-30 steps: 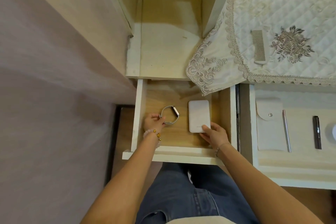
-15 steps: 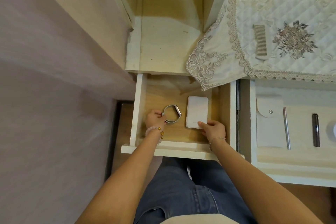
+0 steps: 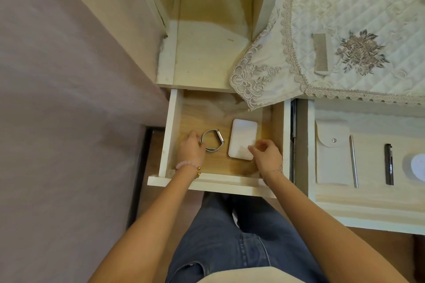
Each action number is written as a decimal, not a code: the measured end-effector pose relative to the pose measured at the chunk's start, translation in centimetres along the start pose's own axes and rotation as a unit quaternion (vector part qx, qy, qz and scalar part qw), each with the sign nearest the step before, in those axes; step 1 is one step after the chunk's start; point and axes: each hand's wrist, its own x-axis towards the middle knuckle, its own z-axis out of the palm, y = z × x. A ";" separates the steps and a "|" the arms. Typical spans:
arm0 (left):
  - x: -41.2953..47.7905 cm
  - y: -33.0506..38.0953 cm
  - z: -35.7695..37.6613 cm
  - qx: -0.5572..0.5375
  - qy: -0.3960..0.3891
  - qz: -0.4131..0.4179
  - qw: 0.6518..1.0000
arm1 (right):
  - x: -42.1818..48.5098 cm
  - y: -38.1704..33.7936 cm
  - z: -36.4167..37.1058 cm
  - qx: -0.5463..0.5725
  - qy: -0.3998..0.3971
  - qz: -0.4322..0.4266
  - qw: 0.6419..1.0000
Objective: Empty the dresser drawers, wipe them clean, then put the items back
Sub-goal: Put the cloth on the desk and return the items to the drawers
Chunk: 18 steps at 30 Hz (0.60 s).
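Observation:
A small wooden drawer (image 3: 171,135) stands pulled out in front of me. On its floor lie a grey smart band (image 3: 212,140) and, to its right, a white power bank (image 3: 242,136). My left hand (image 3: 192,148) is at the band's left side, fingertips curled against the strap. My right hand (image 3: 268,155) covers the power bank's near right corner, thumb on top and fingers curled at its right edge. Both hands are slightly blurred.
A wider drawer (image 3: 368,213) stands open on the right, holding a white pouch (image 3: 331,156), a metal pen (image 3: 353,161) and a dark pen (image 3: 388,164). A lace cloth (image 3: 345,7) with a comb (image 3: 320,55) covers the dresser top. An open shelf (image 3: 207,53) lies beyond the drawer.
Both hands stay in the small drawer on the same items. My right hand has shifted from the power bank's near edge to its near right corner. The band has turned slightly.

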 end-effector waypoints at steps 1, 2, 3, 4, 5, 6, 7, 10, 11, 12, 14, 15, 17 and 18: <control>-0.3 0.4 -0.4 0.022 0.005 0.038 0.999 | -0.4 -0.5 -0.5 -0.015 -0.003 -0.038 0.999; -0.6 0.6 -0.8 0.037 0.016 0.074 0.996 | -0.7 -1.1 -1.0 -0.028 -0.006 -0.074 0.997; -0.9 0.9 -1.3 0.060 0.031 0.113 0.991 | -1.1 -1.6 -1.6 -0.036 -0.010 -0.110 0.993; -1.3 1.1 -1.7 0.098 0.054 0.156 0.981 | -1.5 -2.1 -2.3 -0.045 -0.012 -0.147 0.988; -1.6 1.3 -2.2 0.141 0.080 0.199 0.966 | -2.0 -2.4 -2.9 -0.063 -0.011 -0.188 0.980; -2.0 1.6 -2.6 0.173 0.105 0.237 0.950 | -2.3 -2.7 -3.7 -0.091 -0.004 -0.229 0.969; -2.4 2.0 -2.9 0.190 0.128 0.266 0.936 | -2.6 -2.9 -4.4 -0.125 0.006 -0.267 0.956; -3.1 3.1 -3.5 0.189 0.179 0.328 0.908 | -3.2 -3.1 -6.6 -0.195 0.051 -0.343 0.917; -3.3 3.5 -3.7 0.183 0.192 0.346 0.900 | -3.4 -3.2 -7.4 -0.203 0.071 -0.356 0.909; -3.5 4.0 -3.8 0.178 0.203 0.364 0.892 | -3.5 -3.3 -8.3 -0.209 0.090 -0.366 0.902; -3.9 4.9 -3.8 0.168 0.217 0.395 0.877 | -3.8 -3.3 -9.8 -0.217 0.119 -0.375 0.894; -4.2 5.4 -3.8 0.166 0.223 0.408 0.870 | -4.0 -3.2 -10.5 -0.219 0.131 -0.374 0.891; -4.7 6.5 -3.6 0.164 0.221 0.425 0.862 | -4.3 -2.7 -11.5 -0.219 0.153 -0.371 0.889; -4.9 7.1 -3.4 0.162 0.218 0.433 0.860 | -4.5 -2.5 -12.0 -0.218 0.164 -0.372 0.887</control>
